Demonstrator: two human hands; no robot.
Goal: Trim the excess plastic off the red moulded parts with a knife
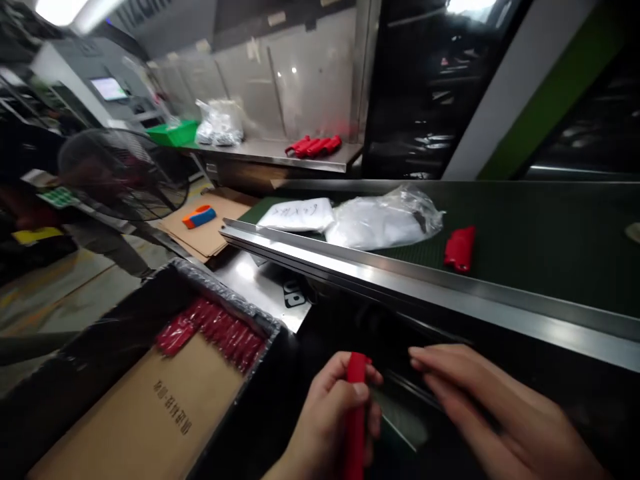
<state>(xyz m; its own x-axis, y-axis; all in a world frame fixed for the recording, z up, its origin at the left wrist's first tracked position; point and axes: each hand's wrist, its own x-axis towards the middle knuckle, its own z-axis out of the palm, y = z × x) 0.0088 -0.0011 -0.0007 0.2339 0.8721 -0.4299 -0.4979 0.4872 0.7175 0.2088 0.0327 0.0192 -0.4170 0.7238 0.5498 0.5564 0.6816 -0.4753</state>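
My left hand (pixel 333 413) is closed round a long red plastic part (pixel 356 407), held upright low in the middle of the view with the thumb against its face. To the right, apart from that part, my right hand (pixel 495 407) has its fingers stretched out and nothing visible in them. A similar red plastic part (pixel 460 249) lies on the dark green conveyor belt (pixel 540 253) beyond the metal rail. At the lower left, a black-lined box (pixel 260 327) contains several wrapped dark red parts (pixel 220 330) on a cardboard sheet (pixel 180 407).
A metal rail (pixel 425 283) runs between me and the belt. Clear plastic bags (pixel 380 220) lie on the belt. Several red parts (pixel 314 146) rest on a steel shelf (pixel 260 152). An orange and blue tape roll (pixel 199 217) sits on cardboard near a fan (pixel 123 173). A person stands far left.
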